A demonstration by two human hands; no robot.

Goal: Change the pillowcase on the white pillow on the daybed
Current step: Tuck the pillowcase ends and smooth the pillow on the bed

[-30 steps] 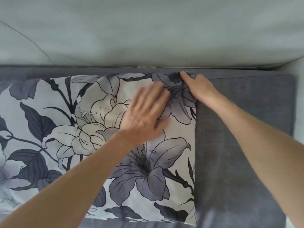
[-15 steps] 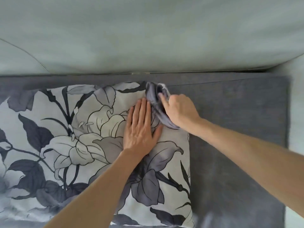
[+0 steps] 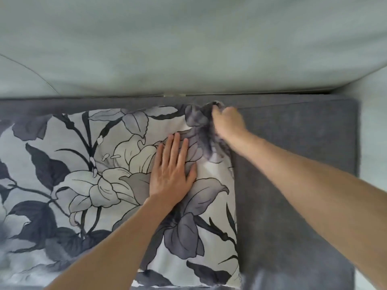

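Pinched in the right hand [image 3: 227,122] is the far right corner of the flowered pillowcase [image 3: 109,164], bunched into a dark fold near the back edge of the daybed; that hand is blurred, so just how the fingers wrap the cloth cannot be told, though the fabric plainly gathers into it; the left hand [image 3: 171,170] lies flat with straight fingers on top of the pillowcase, just beside the bunched corner, pressing the pillow down without gripping; the pillow lies lengthwise on the grey mattress cover [image 3: 293,185], its long side close to the pale green back cushion [image 3: 188,49], its right end stopping well short of the daybed's right edge; none of the white pillow itself shows, every visible part being under the flowered cloth; as a judgement, the change looks nearly done if this flowered case is the new one, with the right hand seating the pillow's corner into the case's corner and the left holding the filling steady; whether the opening is closed or tucked cannot be told, since the left end runs out of the frame; what seems left is squaring the corners, smoothing the top, and setting the pillow in place.
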